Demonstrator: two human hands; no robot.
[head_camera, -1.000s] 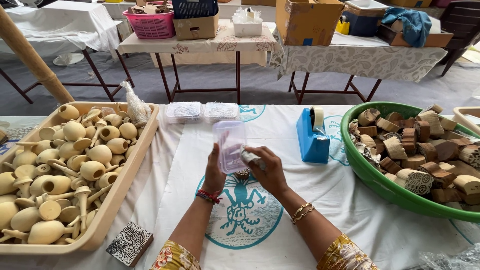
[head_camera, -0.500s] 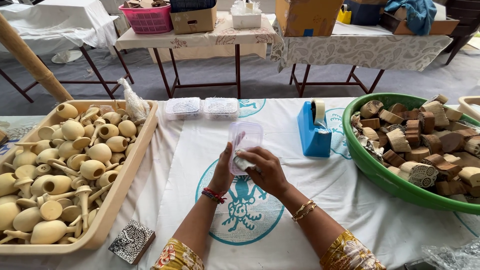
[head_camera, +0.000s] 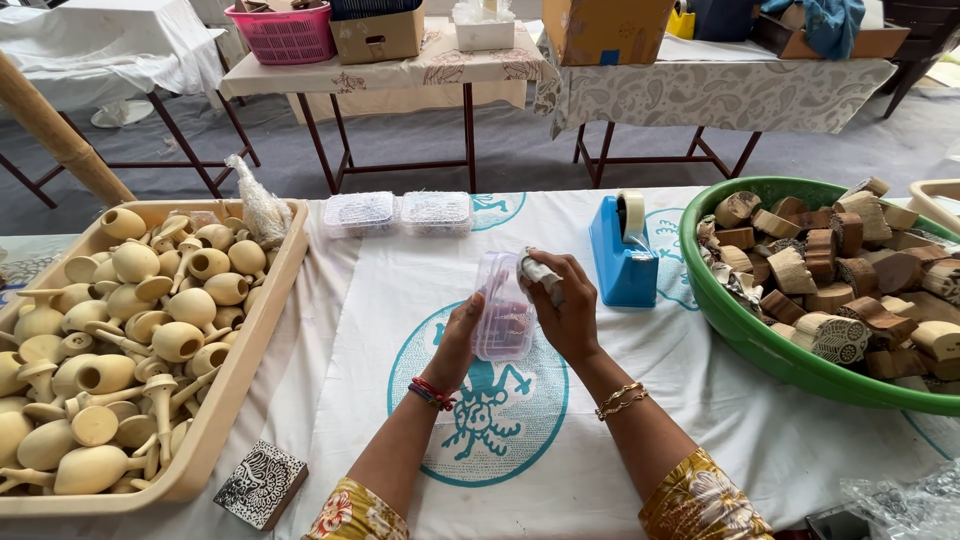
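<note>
I see my left hand with its grip closed around the lower side of a small clear plastic box, holding it upright above the middle of the bench, over the blue printed figure on the white cloth. My right hand grips a small crumpled white wad, pressed against the top right edge of the box. Just beside that hand stands a blue tape dispenser. Two more clear lidded boxes lie farther back. A tray of pale wooden pieces sits to the left, and a green tub of carved wooden blocks to the right.
</note>
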